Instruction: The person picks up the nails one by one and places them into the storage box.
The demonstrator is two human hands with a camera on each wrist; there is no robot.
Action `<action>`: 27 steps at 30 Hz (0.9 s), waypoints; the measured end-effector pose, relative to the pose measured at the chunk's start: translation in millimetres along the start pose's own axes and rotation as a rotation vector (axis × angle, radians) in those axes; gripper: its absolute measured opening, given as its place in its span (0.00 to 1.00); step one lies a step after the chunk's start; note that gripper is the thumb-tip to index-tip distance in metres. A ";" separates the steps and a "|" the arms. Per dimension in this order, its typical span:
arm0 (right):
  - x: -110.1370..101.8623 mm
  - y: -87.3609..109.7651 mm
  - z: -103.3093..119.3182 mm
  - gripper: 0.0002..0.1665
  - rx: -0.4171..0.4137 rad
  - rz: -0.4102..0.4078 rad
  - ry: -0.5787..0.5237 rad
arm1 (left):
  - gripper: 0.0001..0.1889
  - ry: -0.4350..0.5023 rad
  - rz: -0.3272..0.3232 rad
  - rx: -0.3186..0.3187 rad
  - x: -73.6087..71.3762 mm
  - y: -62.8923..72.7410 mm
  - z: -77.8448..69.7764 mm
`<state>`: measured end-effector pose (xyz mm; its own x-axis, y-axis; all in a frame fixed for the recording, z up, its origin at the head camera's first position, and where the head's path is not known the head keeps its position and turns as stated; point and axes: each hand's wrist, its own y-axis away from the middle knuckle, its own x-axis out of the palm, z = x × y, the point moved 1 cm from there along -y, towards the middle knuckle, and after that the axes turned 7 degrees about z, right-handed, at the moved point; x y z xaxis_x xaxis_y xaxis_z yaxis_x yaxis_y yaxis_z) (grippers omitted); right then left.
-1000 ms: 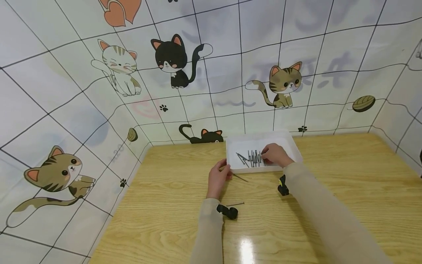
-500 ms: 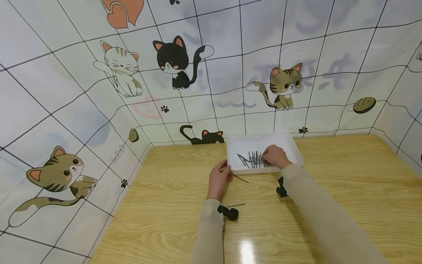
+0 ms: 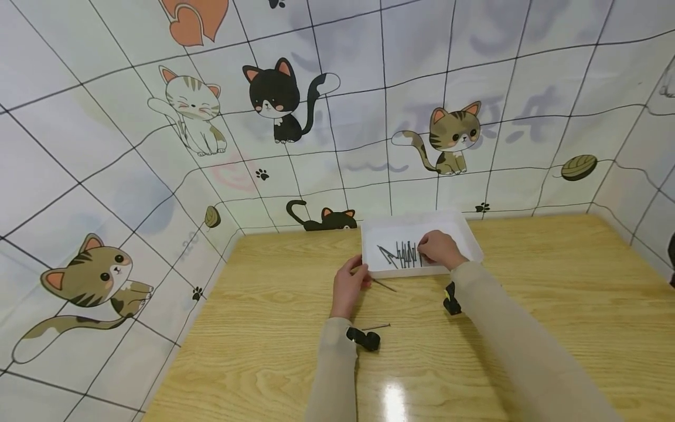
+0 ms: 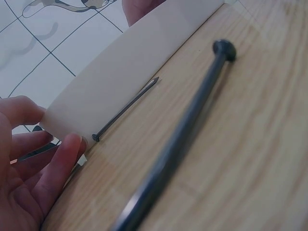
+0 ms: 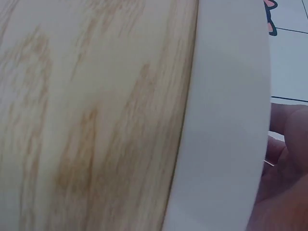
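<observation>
A shallow white tray (image 3: 398, 272) stands at the back of the table with several dark nails (image 3: 406, 255) lying side by side in it. My left hand (image 3: 348, 290) grips its front left corner; in the left wrist view the thumb and fingers (image 4: 60, 166) close around that corner. Inside the tray my right hand (image 3: 442, 249) pinches a nail at the right end of the row. The tray wall (image 5: 224, 120) hides most of that grip in the right wrist view. One loose nail (image 4: 126, 109) lies along the tray's front, and another nail (image 4: 178, 139) lies nearer me.
The wooden table (image 3: 253, 328) meets a wall covering with printed cats (image 3: 456, 138) just behind the tray. Black wrist devices are strapped to both sleeves (image 3: 337, 369). The tray's raised rim surrounds the nails.
Both hands stay nearly where they were. The right fingers shift only slightly at the right end of the nail row. The tray and loose nails keep their places.
</observation>
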<state>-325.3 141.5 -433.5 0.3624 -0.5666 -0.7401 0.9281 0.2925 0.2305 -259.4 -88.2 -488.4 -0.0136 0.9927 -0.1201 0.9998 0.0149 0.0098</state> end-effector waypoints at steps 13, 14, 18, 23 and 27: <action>-8.3 21.6 22.9 0.18 -0.174 -0.080 -0.052 | 0.21 -0.010 0.000 0.014 -4.5 -0.2 1.5; -7.1 24.3 25.0 0.18 -0.189 -0.088 -0.077 | 0.21 -0.011 -0.001 0.011 -4.8 0.3 1.2; 1.2 37.0 30.1 0.17 -0.224 -0.112 -0.171 | 0.21 -0.015 -0.001 0.002 -4.2 2.8 0.2; 14.6 52.5 34.3 0.17 -0.240 -0.141 -0.256 | 0.21 -0.002 0.003 -0.002 -1.7 4.6 1.4; 24.4 61.5 36.3 0.18 -0.260 -0.150 -0.333 | 0.21 0.007 0.005 0.010 -0.6 3.8 -0.2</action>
<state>-256.3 117.7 -414.4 0.2731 -0.8218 -0.5000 0.9354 0.3482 -0.0613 -255.6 -88.7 -488.1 -0.0091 0.9936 -0.1127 1.0000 0.0091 0.0000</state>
